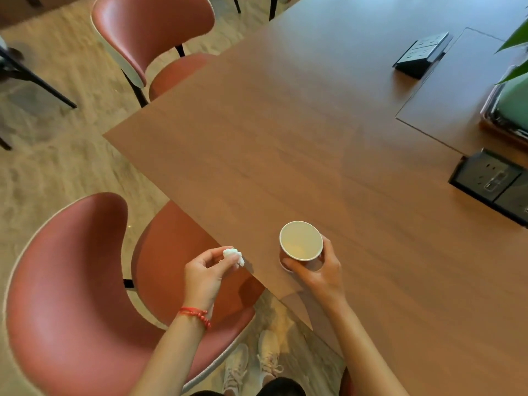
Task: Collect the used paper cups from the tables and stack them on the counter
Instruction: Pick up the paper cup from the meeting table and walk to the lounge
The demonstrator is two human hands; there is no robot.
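Here, paper cup (301, 241) upright, right fingers (293, 266) around it

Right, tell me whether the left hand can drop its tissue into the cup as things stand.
Probably yes. The left hand pinches the tissue just beside the cup, which the right hand holds upright with its mouth open; nothing lies between them.

Right hand (320, 270) gripping paper cup (300, 242), left hand (205, 270) pinching tissue (234, 255)

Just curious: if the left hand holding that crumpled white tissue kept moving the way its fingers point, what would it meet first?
Probably the near edge of the brown wooden table; the left hand pinches the crumpled white tissue beside it, though depth is unclear.
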